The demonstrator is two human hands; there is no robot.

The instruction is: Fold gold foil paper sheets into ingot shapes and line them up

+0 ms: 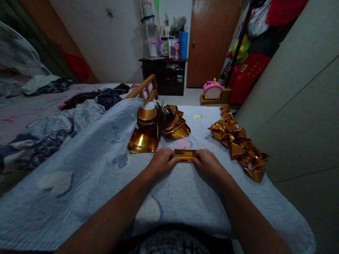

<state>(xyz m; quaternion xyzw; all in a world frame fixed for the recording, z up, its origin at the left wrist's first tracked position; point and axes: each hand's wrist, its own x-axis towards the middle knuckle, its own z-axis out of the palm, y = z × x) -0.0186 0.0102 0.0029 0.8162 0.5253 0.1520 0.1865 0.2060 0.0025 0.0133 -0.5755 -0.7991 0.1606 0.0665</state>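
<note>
A narrow folded strip of gold foil paper (184, 154) lies on the light blue quilt (106, 169) in front of me. My left hand (162, 160) pinches its left end with curled fingers. My right hand (207, 161) pinches its right end the same way. Just beyond the hands sits a stack of flat gold sheets (144, 140), with a fanned heap of curled gold sheets (169, 121) behind it.
A row of folded gold paper pieces (238, 141) runs along the quilt's right edge beside a grey wardrobe wall (299, 98). Rumpled bedding and clothes (53, 113) lie at left. A dark shelf (165, 76), a pink toy (212, 90) and a wooden door (212, 38) stand beyond.
</note>
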